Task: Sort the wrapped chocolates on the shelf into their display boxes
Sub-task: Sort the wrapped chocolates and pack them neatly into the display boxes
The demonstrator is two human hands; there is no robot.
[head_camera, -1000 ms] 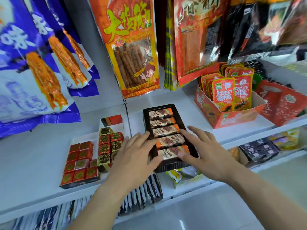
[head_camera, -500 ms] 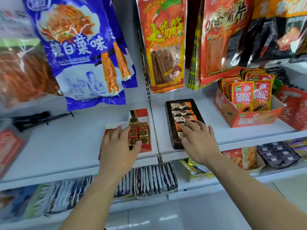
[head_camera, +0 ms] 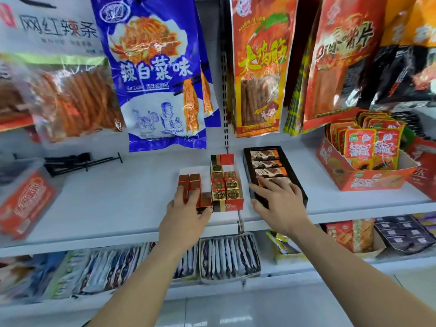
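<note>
The step in hand seems to be the tidying of the pieces inside their boxes, not carrying. The left hand (head_camera: 185, 213) rests on the red cube chocolates (head_camera: 190, 180) in the flat white box (head_camera: 198, 170), its fingers (head_camera: 181, 197) fairly straight over them and the thumb beside one cube; a real pinch I cannot see. The right hand (head_camera: 280, 204) lies with its fingers (head_camera: 273, 187) spread flat on the wrapped bars (head_camera: 266, 164) in the black tray (head_camera: 292, 180). Between them stands the red-and-black box (head_camera: 227, 205) of gold and red cubes. Next, I think, one cube must be pinched and set in its row without pushing its neighbours. All stand near the front of a white shelf (head_camera: 118, 201), under hanging snack bags (head_camera: 155, 79), beside a red carton of sachets (head_camera: 368, 178).
</note>
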